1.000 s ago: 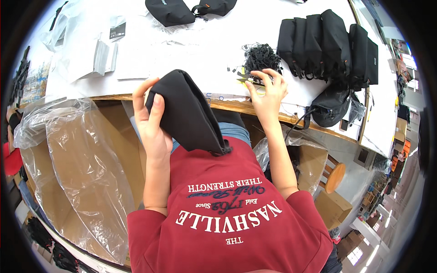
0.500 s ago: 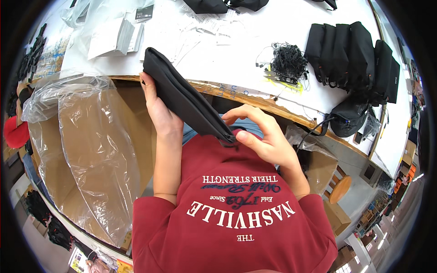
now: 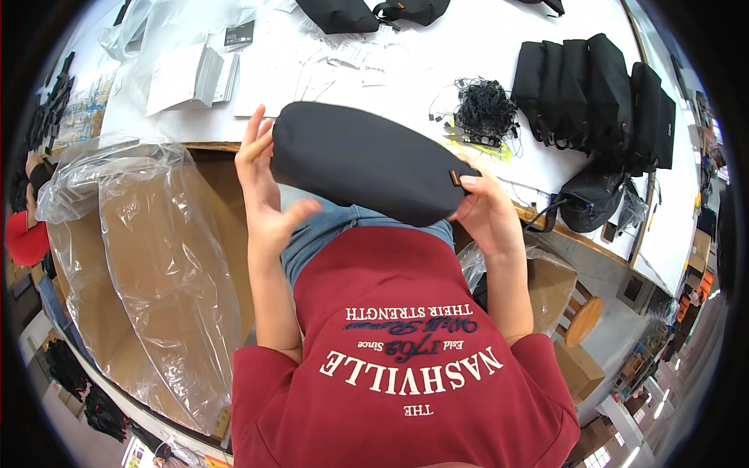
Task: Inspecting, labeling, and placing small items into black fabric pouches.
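A soft black pouch [image 3: 359,160] with rounded ends lies tilted in front of me, its broad smooth side showing. At its right end sits a small orange-edged tab [image 3: 457,179], and there my right hand [image 3: 493,210] grips the pouch, thumb on top beside the tab. My left hand [image 3: 265,210] is at the left end with fingers raised and the thumb spread apart. Its fingertips are up against or just beside the pouch edge; I cannot tell whether they touch. The pouch's underside is hidden.
Several black pouches [image 3: 573,93] stand in a row on the white table [image 3: 421,74], beside a heap of black cords [image 3: 485,113]. Stacked white cards [image 3: 183,78] are at the back left. A plastic-lined cardboard box [image 3: 156,273] stands left; a black bag [image 3: 589,199] lies right.
The pouch has turned from narrow edge to broad side and lies more level. My right hand has moved up and right onto its end; my left hand's fingers have spread off it.
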### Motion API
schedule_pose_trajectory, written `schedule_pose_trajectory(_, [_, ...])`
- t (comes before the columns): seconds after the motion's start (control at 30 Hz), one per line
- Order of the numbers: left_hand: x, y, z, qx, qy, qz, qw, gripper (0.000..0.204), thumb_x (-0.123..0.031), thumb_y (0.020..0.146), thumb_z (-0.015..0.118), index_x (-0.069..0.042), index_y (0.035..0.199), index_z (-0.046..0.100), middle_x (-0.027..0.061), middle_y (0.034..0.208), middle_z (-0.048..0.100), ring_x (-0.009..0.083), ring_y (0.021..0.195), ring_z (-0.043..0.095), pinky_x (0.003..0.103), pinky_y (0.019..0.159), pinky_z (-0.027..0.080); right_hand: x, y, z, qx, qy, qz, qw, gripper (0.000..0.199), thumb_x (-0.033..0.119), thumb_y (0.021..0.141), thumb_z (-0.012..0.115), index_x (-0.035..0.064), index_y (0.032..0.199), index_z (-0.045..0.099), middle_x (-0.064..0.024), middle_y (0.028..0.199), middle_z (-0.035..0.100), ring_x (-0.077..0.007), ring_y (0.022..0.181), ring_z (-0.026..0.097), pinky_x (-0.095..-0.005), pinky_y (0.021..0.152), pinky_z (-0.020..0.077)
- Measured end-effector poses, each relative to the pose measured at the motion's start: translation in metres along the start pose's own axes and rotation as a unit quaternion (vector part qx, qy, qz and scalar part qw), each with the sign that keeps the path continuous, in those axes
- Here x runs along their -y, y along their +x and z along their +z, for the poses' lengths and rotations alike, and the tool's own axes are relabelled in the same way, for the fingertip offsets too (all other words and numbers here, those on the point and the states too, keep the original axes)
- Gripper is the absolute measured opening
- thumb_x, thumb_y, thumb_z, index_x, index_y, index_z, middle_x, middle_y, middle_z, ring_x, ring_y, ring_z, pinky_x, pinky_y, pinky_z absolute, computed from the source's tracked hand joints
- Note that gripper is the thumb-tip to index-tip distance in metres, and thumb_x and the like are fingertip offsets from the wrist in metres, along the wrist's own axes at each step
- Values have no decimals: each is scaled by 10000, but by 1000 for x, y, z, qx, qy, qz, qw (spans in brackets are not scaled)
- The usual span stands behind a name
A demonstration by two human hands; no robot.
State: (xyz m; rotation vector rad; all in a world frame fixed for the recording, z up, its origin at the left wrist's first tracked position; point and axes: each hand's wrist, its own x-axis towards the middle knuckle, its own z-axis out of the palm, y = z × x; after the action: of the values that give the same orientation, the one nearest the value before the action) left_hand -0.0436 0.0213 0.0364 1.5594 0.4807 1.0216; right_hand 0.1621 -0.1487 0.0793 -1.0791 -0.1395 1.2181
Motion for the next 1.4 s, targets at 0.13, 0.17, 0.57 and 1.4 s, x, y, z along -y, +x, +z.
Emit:
schedule_pose_trajectory(0.13, [-16,1,-10,53,132,46,989,888,-136,496,908,-79,1243,432,211,1427,363,280,1224,453,405,1023,346,-5,2,-33,31,119,187,975,232,215,835,539,-8,864,595,-100,704,598,-201,527,502,-320,536,422])
schedule_pose_trajectory(0.17, [-11,4,-14,97,54,69,991,844,-68,505,892,-61,1218,439,187,1288,502,250,1097,543,384,957,413,-5,1,-33,43,92,207,973,236,221,832,545,-8,866,595,-99,702,598,-203,523,501,-324,533,425])
schedule_pose_trajectory(0.57, [-14,-10,25,30,-58,-110,992,264,-65,829,669,-50,1088,620,83,1085,559,157,1027,522,260,915,378,2,-6,1,106,-429,-301,845,503,107,734,744,53,1191,541,-146,1238,546,-270,1095,556,-354,952,413])
schedule_pose_trajectory(1.4, [27,-36,5,221,-187,-333,897,297,-241,920,554,0,1093,527,130,1081,606,139,859,581,281,826,451,224,-12,-135,-445,-495,-669,332,168,101,880,637,37,1034,614,-92,1085,596,-215,995,564,-318,902,434])
